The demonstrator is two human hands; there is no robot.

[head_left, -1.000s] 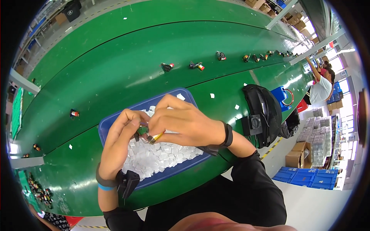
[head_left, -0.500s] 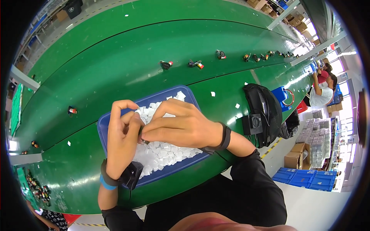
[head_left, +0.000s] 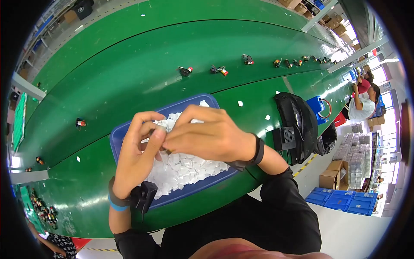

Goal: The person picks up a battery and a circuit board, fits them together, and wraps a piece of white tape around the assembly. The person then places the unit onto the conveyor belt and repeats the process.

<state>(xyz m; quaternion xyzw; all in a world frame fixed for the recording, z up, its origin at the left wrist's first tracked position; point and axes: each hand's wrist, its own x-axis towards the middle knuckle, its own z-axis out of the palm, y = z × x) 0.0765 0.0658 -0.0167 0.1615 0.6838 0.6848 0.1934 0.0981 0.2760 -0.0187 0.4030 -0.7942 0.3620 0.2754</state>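
Note:
Over a blue plastic bin [head_left: 196, 188] full of small white square pieces [head_left: 183, 172], both my hands meet with bent fingers. The thumb and fingers of my left hand [head_left: 140, 149] pinch together at the tips. Facing it, my right hand [head_left: 211, 137] is curled, its fingertips touching the left thumb and fingers. Between them is a small dark thing, mostly covered by the fingers, too hidden to name. Each wrist wears a dark band, and a small black device [head_left: 143, 196] hangs at the left wrist.
Small wired parts with black, red and yellow pieces [head_left: 185, 71] lie spaced along the green table [head_left: 142, 90]. To the right rest a black bag [head_left: 297, 118] and a blue holder with a red ring [head_left: 318, 108]. A heap of parts [head_left: 43, 209] lies far left. People sit farther along.
My right hand has turned slightly, its back now more level, and its fingers cover more of the small thing. My left thumb has shifted a little to the right.

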